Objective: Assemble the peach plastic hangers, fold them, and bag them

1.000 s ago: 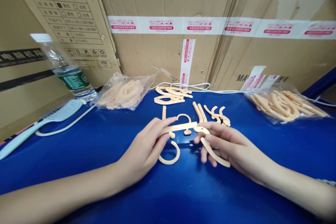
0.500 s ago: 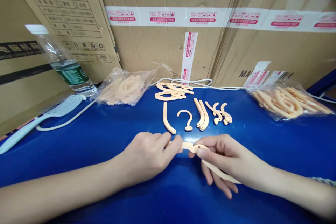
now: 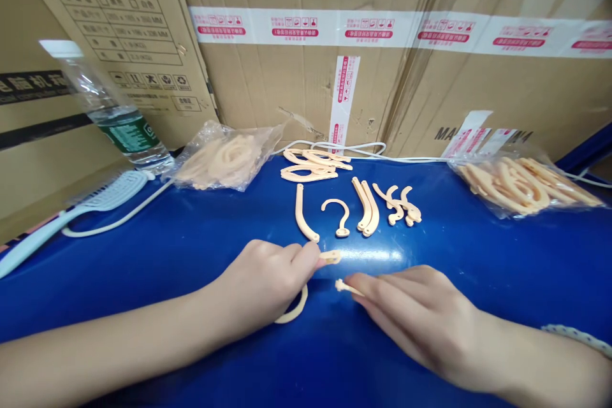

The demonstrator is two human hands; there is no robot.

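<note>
two hands work above the blue desk [image 3: 310,370], facing each other with a narrow gap between the pieces they hold. your left hand [image 3: 277,277] pinches a slotted peach piece [image 3: 331,257] between thumb and fingers, its end poking out toward the right; the rest is hidden in your grip. a curved strip [image 3: 299,307] shows below that hand, and you cannot tell whether it joins the slotted piece. your right hand [image 3: 425,319] pinches a thin knobbed piece [image 3: 343,285], its tip pointing left, just nearer to you than the slotted end and apart from it. a pale band [image 3: 574,336] circles your right wrist.

just beyond your left fingers lies a single curved arm [image 3: 301,211]. to its right you have a hook [image 3: 342,220] with its base toward you, then a pair of curved arms [image 3: 366,207] side by side, then a small cluster of wavy pieces [image 3: 400,206]. farther back, a group of looped frames [image 3: 310,169] lies near a white cable [image 3: 411,159].

one clear bag of peach parts [image 3: 224,162] sits at the back left and another bag [image 3: 519,185] at the back right. at your far left, a light blue brush [image 3: 112,194] lies in front of a water bottle [image 3: 127,131], and cardboard boxes [image 3: 268,89] stand behind everything.
</note>
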